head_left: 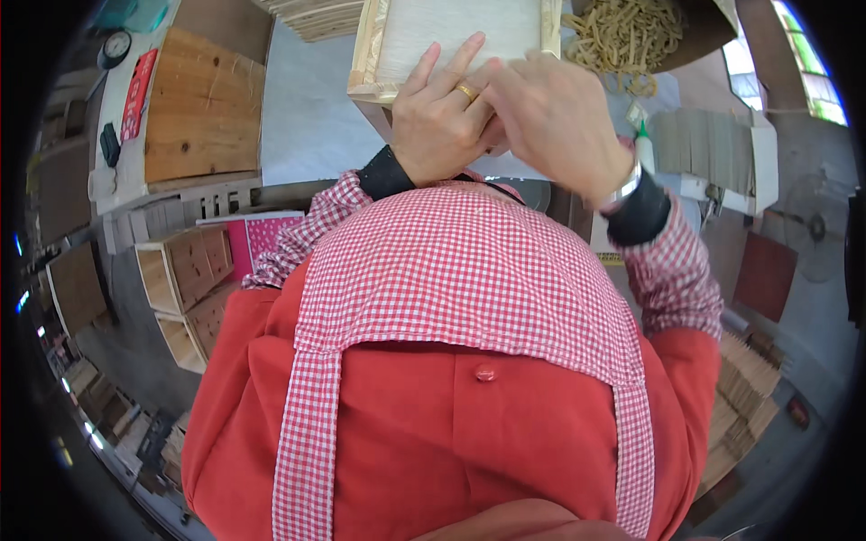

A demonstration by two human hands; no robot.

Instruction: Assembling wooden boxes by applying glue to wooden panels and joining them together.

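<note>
A pale wooden box (363,68) with a white lining (460,36) inside stands at the top middle of the head view. My left hand (442,117), with a gold ring, lies over its near edge, some fingers stretched apart; the thumb side is hidden. Close against it, my right hand (559,126) is curled, its fingertips bent down at the left hand's fingers and slightly blurred. What those fingertips hold, if anything, cannot be made out. Both wrists have dark cuffs, and a metal band (624,187) circles the right one.
Curly tan strips (627,36) fill a container at the far right. A bottle with a green nozzle (642,144) stands near a carton of grey card pieces (708,149). Left lie a wooden panel (203,104) and a red packet (137,95). Thin slats (316,16) lie behind.
</note>
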